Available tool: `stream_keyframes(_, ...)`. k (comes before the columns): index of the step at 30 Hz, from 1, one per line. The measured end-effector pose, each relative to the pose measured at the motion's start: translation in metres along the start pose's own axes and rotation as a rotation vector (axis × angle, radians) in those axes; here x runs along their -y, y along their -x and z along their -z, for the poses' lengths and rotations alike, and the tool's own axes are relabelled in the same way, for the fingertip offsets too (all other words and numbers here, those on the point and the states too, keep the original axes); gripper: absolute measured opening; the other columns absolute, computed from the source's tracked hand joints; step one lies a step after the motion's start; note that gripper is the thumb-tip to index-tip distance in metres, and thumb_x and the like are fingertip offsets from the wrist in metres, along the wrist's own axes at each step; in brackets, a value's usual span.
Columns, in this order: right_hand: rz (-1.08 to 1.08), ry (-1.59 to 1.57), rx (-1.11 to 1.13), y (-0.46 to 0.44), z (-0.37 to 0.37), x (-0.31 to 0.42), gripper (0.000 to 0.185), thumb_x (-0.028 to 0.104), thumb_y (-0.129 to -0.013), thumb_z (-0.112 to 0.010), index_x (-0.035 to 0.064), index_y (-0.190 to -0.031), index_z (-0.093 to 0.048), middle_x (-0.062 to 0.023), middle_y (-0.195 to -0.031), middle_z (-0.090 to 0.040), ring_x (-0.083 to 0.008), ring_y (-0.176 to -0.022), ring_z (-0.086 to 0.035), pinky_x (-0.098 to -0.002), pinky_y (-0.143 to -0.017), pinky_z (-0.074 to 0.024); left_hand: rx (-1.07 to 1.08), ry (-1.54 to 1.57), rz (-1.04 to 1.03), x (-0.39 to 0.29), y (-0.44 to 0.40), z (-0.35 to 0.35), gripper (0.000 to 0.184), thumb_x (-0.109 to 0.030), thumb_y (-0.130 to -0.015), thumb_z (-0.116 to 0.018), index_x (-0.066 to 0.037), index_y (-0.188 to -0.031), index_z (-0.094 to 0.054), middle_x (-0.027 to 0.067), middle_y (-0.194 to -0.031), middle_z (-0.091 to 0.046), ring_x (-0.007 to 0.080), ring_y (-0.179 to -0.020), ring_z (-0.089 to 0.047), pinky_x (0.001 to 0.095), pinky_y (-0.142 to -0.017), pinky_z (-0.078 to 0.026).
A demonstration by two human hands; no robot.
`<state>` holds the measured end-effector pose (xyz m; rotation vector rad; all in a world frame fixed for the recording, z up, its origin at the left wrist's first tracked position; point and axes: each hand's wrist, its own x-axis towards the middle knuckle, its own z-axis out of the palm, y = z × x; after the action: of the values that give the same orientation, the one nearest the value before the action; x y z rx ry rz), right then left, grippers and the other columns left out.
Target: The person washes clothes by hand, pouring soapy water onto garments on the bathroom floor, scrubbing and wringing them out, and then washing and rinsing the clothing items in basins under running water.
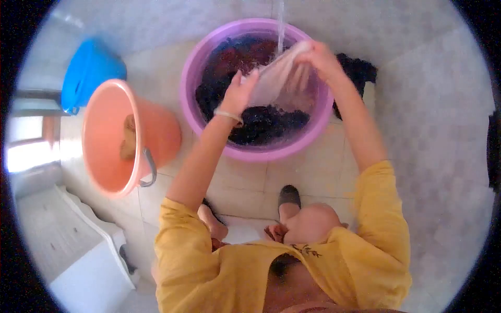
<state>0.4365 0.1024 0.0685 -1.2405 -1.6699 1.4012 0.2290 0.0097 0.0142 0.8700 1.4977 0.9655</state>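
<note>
A pale, thin wet cloth (275, 79) is stretched between my two hands above a purple basin (194, 112). My left hand (241, 93) grips the cloth's near left end, its thumb pointing up; a light band circles that wrist. Higher up on the right, my right hand (320, 60) is closed on the other end. A stream of water (281, 26) falls from above beside the cloth into the basin. Dark clothes (255, 125) lie soaked in the basin, with a reddish piece (237, 58) toward the back. The cloth's exact kind cannot be made out.
Left of the basin is an orange bucket (169, 130) with a brown item (128, 138) inside, tilted in view. Behind it is a blue bucket (96, 70). Dark fabric (357, 73) lies right of the basin by the wall. A white slatted piece (57, 229) is at lower left.
</note>
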Motion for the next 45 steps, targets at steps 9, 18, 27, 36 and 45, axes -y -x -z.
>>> stream_keyframes(9,0.373,-0.446,0.181,0.105,-0.018,0.158,0.029,0.004,-0.053,-0.062,0.0003,-0.081,-0.053,-0.0063,-0.088,-0.052,-0.0138,-0.073,-0.051,-0.0235,-0.066,-0.0405,0.537,0.974,0.400,-0.072,0.035,-0.042,0.085,-0.073,-0.068,-0.023,-0.010,-0.123,-0.033,0.0148,-0.125,-0.035,0.0410,-0.114,-0.030,0.0686,-0.082,-0.015)
stream_keyframes(18,0.336,-0.753,-0.049,0.099,0.007,0.103,0.035,-0.002,-0.062,-0.056,-0.0026,-0.097,-0.050,-0.0109,-0.093,-0.055,-0.0209,-0.082,-0.055,-0.0293,-0.073,-0.0438,0.400,1.287,0.411,0.022,0.026,-0.093,0.027,-0.020,-0.080,-0.038,-0.006,-0.097,-0.053,0.0062,-0.095,-0.056,0.0209,-0.089,-0.053,0.0358,-0.079,-0.044)
stream_keyframes(27,-0.093,-1.065,-0.036,0.056,-0.010,-0.033,0.038,0.036,-0.076,-0.052,0.0045,-0.098,-0.051,-0.0131,-0.105,-0.050,-0.0264,-0.094,-0.048,-0.0393,-0.083,-0.0383,0.418,1.399,0.223,-0.092,0.094,-0.094,0.037,-0.027,-0.082,-0.032,-0.005,-0.107,-0.049,0.0111,-0.108,-0.052,0.0266,-0.099,-0.050,0.0420,-0.086,-0.039)
stream_keyframes(36,0.483,-1.381,0.100,0.066,-0.028,0.001,0.040,0.040,-0.077,-0.049,0.0102,-0.102,-0.050,-0.0146,-0.114,-0.043,-0.0316,-0.101,-0.044,-0.0435,-0.086,-0.0365,0.503,1.681,0.227,-0.053,0.087,-0.092,0.051,-0.044,-0.079,-0.031,-0.010,-0.114,-0.045,0.0080,-0.117,-0.046,0.0281,-0.106,-0.044,0.0415,-0.092,-0.032)
stream_keyframes(45,0.508,-1.137,0.564,0.079,-0.019,0.050,0.032,0.015,-0.065,-0.062,0.0157,-0.092,-0.046,-0.0073,-0.090,-0.045,-0.0274,-0.087,-0.046,-0.0447,-0.084,-0.0378,0.893,1.189,0.618,-0.040,0.077,-0.064,0.077,-0.073,-0.065,-0.032,-0.011,-0.108,-0.049,0.0140,-0.112,-0.046,0.0278,-0.097,-0.046,0.0513,-0.081,-0.034)
